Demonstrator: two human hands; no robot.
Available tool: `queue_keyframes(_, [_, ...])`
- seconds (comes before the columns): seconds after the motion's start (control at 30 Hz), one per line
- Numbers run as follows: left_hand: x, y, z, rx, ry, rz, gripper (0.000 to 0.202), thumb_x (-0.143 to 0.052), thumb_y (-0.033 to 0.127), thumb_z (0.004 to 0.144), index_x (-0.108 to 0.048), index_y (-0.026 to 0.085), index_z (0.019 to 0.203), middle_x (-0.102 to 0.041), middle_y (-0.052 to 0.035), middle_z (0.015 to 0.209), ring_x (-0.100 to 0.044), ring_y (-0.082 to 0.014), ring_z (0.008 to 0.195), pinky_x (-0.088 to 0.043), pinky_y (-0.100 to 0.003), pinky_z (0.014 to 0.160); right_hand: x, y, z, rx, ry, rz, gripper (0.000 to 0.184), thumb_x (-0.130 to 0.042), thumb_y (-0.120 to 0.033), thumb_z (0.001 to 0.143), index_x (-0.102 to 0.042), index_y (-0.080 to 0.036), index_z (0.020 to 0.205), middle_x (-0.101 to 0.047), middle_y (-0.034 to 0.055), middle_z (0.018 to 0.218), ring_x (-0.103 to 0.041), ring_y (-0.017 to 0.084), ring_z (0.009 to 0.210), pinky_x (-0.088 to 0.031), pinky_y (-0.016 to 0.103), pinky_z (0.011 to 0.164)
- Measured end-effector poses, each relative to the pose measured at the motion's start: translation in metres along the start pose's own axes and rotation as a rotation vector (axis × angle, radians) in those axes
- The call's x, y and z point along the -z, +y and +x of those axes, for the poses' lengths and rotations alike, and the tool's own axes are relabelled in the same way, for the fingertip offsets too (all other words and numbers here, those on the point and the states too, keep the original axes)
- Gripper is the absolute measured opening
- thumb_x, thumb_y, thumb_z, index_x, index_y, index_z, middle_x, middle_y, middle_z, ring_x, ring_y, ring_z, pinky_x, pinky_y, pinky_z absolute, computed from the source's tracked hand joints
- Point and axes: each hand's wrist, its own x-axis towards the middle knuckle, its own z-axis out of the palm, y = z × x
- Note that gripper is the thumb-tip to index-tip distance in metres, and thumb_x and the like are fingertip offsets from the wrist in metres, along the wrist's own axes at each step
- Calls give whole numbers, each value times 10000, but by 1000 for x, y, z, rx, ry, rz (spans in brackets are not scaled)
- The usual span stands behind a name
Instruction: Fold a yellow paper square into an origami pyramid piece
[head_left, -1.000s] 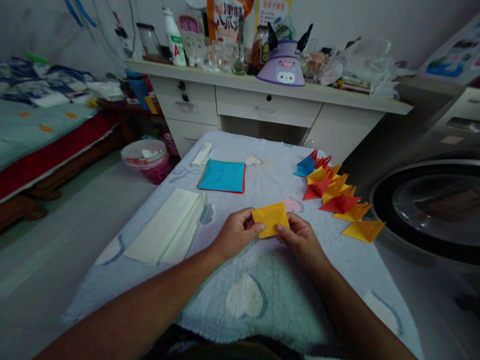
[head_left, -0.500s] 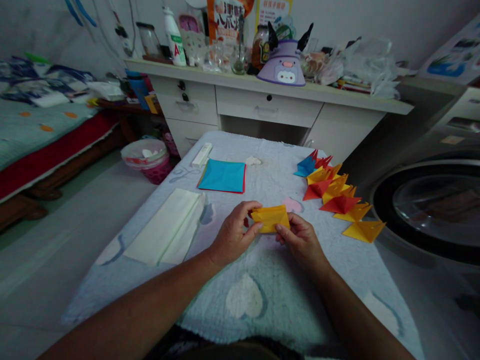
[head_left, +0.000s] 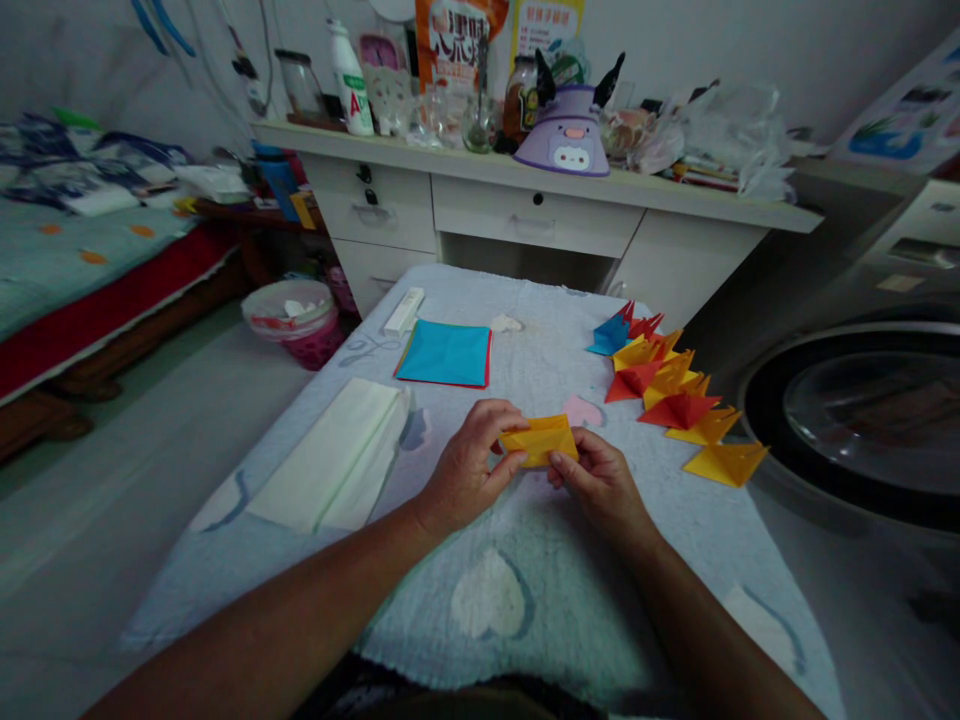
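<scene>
A small folded piece of yellow origami paper (head_left: 541, 440) is held just above the cloth-covered table. My left hand (head_left: 476, 460) pinches its left side, with the thumb in front and the fingers along the top edge. Closed on the lower right corner is my right hand (head_left: 600, 480), its thumb on the near face. Farther off lies a stack of square paper (head_left: 444, 353), blue on top with red showing at its edge. To the right, several folded paper cranes (head_left: 679, 408) in yellow, red and blue stand in overlapping rows.
On the table's left are a folded pale sheet (head_left: 330, 455) and a small white box (head_left: 404, 311). A white desk (head_left: 532, 215) bearing jars, bottles and a purple visor (head_left: 564, 135) adjoins the far end. A pink bin (head_left: 307, 340) stands left; a washing machine (head_left: 862, 400), right.
My left fingers have shifted slightly over the top edge of the yellow paper. Both hands keep their grip, and the other things stay in place.
</scene>
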Motion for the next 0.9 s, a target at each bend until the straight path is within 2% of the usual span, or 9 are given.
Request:
queue_keyframes(0.17, [0, -1, -1, -5, 11, 0, 347, -571, 99, 837, -497, 244, 1142, -513, -64, 1161, -538, -183, 1082, -517, -280, 789, -1, 1, 1, 11, -6, 13, 234, -706, -417, 798, -629, -199, 835, -614, -20, 651, -546, 110, 566, -447, 230, 543])
queue_keyframes(0.37, [-1, -4, -3, 87, 18, -20, 468, -610, 119, 821, -435, 242, 1238, -554, -64, 1141, -584, -157, 971, -513, -253, 737, 0, 3, 1, 16, -6, 16, 236, -702, -418, 802, -628, -196, 835, -614, -19, 644, -541, 111, 561, -442, 236, 543])
queue_keyframes(0.57, [2, -2, -1, 4, -18, 8, 396, -581, 97, 835, -489, 242, 1193, -538, -59, 1155, -554, -161, 1020, -500, -235, 726, 0, 4, 1, 17, -11, 18, 222, -702, -404, 808, -627, -196, 834, -615, -20, 651, -546, 110, 572, -443, 234, 551])
queue_keyframes(0.7, [2, -1, 0, -2, -30, 1, 364, -568, 101, 841, -505, 242, 1171, -537, -63, 1153, -549, -170, 1044, -503, -244, 734, 0, 5, 1, 23, -18, 5, 229, -700, -415, 806, -631, -198, 839, -611, -21, 648, -540, 111, 568, -439, 237, 549])
queue_keyframes(0.8, [1, -1, -1, 38, -15, 2, 401, -582, 114, 828, -491, 241, 1197, -543, -68, 1169, -561, -174, 1034, -505, -253, 735, 0, 6, 2, 25, -20, 3, 238, -697, -422, 807, -633, -197, 848, -612, -17, 651, -539, 113, 567, -442, 239, 546])
queue_keyframes(0.9, [-1, -3, -2, 151, -2, -29, 523, -622, 135, 803, -435, 247, 1279, -568, -67, 1158, -587, -169, 993, -497, -256, 741, 0, 6, 2, 19, -14, 10, 237, -700, -421, 804, -634, -198, 846, -611, -17, 649, -537, 113, 563, -439, 237, 540])
